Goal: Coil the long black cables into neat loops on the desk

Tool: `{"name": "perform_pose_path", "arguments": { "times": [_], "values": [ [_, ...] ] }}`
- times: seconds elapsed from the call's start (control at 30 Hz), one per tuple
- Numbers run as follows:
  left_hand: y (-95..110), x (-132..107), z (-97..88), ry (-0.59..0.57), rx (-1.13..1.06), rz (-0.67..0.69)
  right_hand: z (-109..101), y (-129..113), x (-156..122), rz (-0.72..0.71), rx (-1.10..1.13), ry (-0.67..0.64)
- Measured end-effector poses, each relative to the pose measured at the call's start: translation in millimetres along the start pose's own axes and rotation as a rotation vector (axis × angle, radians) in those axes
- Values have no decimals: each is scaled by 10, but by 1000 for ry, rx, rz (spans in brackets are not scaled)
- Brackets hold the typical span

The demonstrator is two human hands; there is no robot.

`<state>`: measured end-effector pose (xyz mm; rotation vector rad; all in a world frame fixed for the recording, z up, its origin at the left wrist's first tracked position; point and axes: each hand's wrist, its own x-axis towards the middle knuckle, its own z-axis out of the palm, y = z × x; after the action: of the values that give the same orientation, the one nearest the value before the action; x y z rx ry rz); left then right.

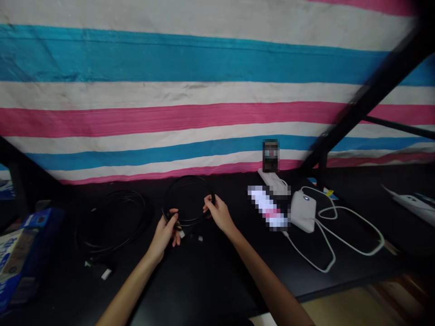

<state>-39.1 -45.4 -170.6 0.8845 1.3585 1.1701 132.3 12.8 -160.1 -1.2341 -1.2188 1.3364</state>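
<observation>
A black cable (189,176), wound into a loop, is held up between my two hands over the dark tabletop. My left hand (166,231) grips the loop at its lower left, fingers closed, and a light connector end shows just by the fingertips. At the loop's right side my right hand (216,209) pinches the cable between thumb and fingers. Another small plug (200,238) hangs or lies below the loop; I cannot tell which. To the left, a larger coiled black cable (146,213) rests on the table, its plug (106,273) towards the front.
On the right lie a white power bank (303,212) with white cords (365,253), and a pixelated phone-like slab (268,208). A blurred upright item (271,155) stands behind. Blue packaging (25,258) sits far left. Black frame bars (367,95) flank a striped sheet (170,59).
</observation>
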Motion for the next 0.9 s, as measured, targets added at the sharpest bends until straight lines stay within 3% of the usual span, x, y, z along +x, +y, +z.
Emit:
{"name": "perform_pose_path", "arguments": {
  "times": [0.17, 0.43, 0.67, 0.77, 0.9],
  "values": [
    [39, -6, 7, 41, -45, -2, -90, 14, 19, 15, -115, -7],
    [47, 38, -16, -80, -68, -71, -129, 120, 133, 111, -92, 26],
    [53, 27, -36, -127, 14, -3, -165, 123, 159, 90, -93, 80],
    [40, 53, -82, -64, 131, 98, -190, 90, 149, -18, -113, 119],
    [85, 69, -202, 154, 340, 335, -190, 69, 125, -129, -118, 156]
  ]
}}
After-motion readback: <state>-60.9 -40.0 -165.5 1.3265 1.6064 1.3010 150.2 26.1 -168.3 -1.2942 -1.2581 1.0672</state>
